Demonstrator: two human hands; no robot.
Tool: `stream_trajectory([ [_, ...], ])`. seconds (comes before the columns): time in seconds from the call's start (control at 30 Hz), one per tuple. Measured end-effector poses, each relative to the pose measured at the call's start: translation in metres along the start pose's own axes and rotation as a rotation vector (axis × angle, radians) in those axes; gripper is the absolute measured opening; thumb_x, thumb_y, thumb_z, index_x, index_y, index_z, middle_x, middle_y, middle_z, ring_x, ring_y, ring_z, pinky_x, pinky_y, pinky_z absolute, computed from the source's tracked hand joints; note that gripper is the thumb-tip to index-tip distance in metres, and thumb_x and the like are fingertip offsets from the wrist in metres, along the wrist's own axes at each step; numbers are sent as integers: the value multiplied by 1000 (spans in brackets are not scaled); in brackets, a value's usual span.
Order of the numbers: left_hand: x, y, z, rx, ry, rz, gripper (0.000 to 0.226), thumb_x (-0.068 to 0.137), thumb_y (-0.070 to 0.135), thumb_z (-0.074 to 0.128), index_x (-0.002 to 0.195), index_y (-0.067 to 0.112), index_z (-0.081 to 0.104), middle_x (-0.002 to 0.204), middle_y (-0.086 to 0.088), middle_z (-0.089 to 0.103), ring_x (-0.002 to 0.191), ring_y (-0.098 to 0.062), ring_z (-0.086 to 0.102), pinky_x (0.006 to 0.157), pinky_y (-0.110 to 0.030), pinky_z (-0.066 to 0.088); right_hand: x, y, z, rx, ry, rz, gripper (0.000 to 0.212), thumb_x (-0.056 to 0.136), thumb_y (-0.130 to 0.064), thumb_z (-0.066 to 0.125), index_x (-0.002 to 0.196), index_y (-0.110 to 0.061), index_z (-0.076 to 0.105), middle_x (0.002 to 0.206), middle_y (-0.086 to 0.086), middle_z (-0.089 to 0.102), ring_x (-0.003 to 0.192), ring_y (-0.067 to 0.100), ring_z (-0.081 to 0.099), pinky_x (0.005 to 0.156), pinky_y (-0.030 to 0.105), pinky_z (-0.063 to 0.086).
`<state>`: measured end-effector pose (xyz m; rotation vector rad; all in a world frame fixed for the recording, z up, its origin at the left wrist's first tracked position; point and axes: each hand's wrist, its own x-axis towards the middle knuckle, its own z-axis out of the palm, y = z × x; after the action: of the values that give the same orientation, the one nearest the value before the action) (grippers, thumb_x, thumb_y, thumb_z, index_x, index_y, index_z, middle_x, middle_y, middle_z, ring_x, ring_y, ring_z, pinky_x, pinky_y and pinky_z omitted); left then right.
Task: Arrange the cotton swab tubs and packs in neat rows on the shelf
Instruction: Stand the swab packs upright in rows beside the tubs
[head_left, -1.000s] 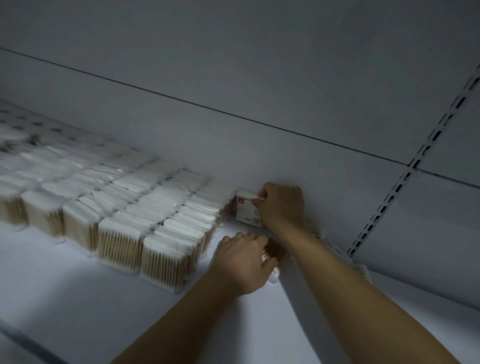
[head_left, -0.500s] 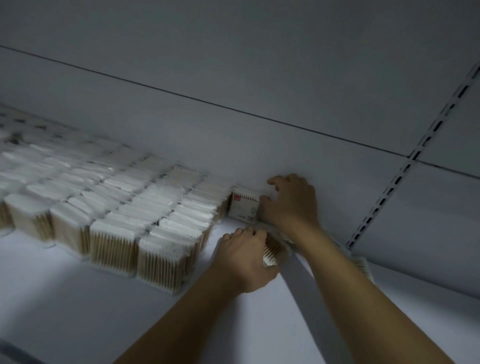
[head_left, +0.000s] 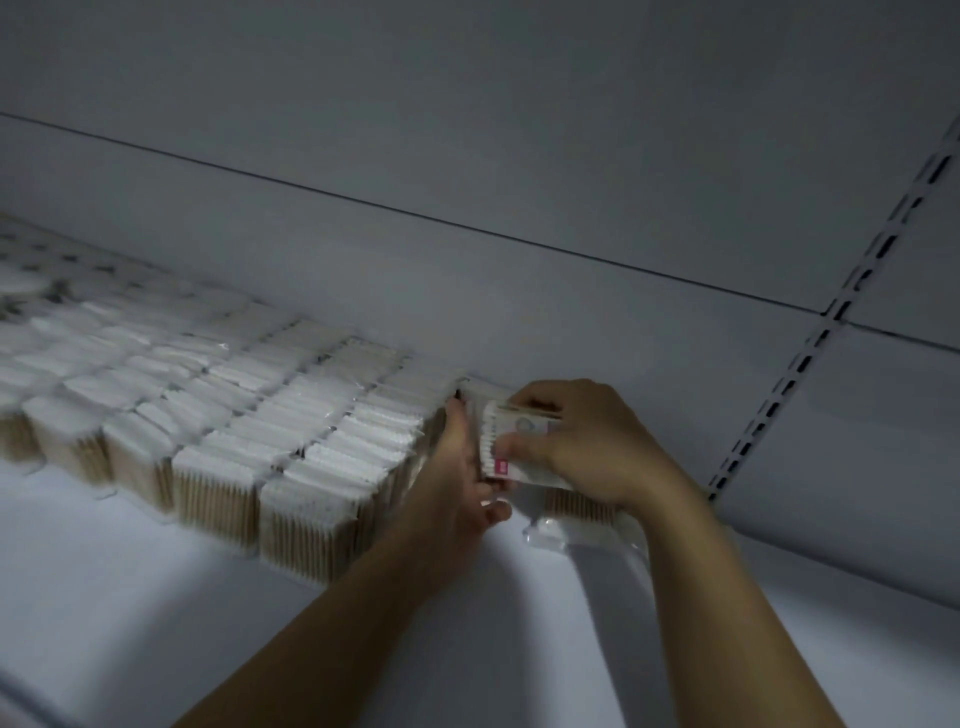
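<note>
The left hand (head_left: 457, 483) has come up and lies flat between the rows (head_left: 291, 415) and a pack (head_left: 491, 441), which the right hand (head_left: 582, 447) grips near the shelf's (head_left: 156, 597) back edge. Its red label (head_left: 502, 465) is unreadable.

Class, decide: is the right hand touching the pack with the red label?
Touching. The head view shows the right hand gripping the pack, thumb across its face, fingers over its top edge.

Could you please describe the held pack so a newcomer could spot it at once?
Follow the shelf's back wall to the right end of the rows of packs. There the right hand grips one pack; only it shows a red label.
</note>
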<state>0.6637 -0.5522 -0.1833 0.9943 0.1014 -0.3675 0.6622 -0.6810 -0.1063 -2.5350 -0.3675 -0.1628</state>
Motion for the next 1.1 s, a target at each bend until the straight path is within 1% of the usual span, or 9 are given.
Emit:
stream_trajectory([
  [0.1,-1,-5,-9,-46,-32,200,51,82,43,69,114,3,61,90,-12,61,66,-13,56,50,-19,41,3,2,5,118,156,30,21,79,-45,70,85,-24,69,79,-9,69,72,4,62,66,22,47],
  [0.17,1,-9,-14,116,87,338,37,76,30,68,101,3,61,76,-8,59,61,-14,54,49,-20,42,3,4,9,96,123,52,24,82,-45,67,87,-22,68,80,-7,68,74,6,62,70,27,49],
  [0.27,2,-13,-15,430,237,555,17,78,25,66,94,20,61,69,3,64,57,-10,59,51,-21,45,2,8,8,84,14,31,20,80,-35,72,96,-28,63,82,-15,63,72,-7,57,62,9,42],
  [0.37,-5,-17,-10,676,271,684,17,90,9,65,91,23,56,67,9,62,56,4,59,54,-10,42,2,12,3,31,-1,0,35,75,-31,77,107,-33,64,91,-14,65,80,-1,59,67,11,43],
  [0.6,-1,-21,-13,789,366,611,28,88,23,67,111,26,51,84,8,65,72,-8,62,63,-15,45,2,19,-1,-1,24,37,26,75,-26,78,98,-30,66,93,-14,65,80,1,59,68,13,44],
  [0.7,0,-30,-20,1106,343,671,27,87,30,61,111,18,54,100,3,63,82,-16,59,70,-18,47,4,21,1,-5,160,74,19,77,-20,73,93,-28,67,94,-8,63,83,7,56,74,18,42],
  [0.8,3,-37,-33,1491,341,777,33,76,37,53,91,9,62,82,-8,63,73,-28,59,64,-35,53,8,22,10,-15,243,88,13,79,-18,69,86,-27,63,91,-5,58,81,10,53,70,21,39],
  [0.97,-3,-33,-30,1591,268,779,27,72,33,48,73,9,61,70,-6,59,59,-23,59,50,-28,51,19,28,40,-46,258,171,18,79,-22,71,86,-23,54,92,-3,56,82,16,53,65,26,33],
  [1.1,-3,-35,-29,1586,218,694,38,77,33,51,103,7,62,100,-13,60,86,-30,61,70,-39,55,24,25,61,-187,271,167,13,86,-26,64,90,-18,54,98,0,50,88,22,52,66,30,36],
])
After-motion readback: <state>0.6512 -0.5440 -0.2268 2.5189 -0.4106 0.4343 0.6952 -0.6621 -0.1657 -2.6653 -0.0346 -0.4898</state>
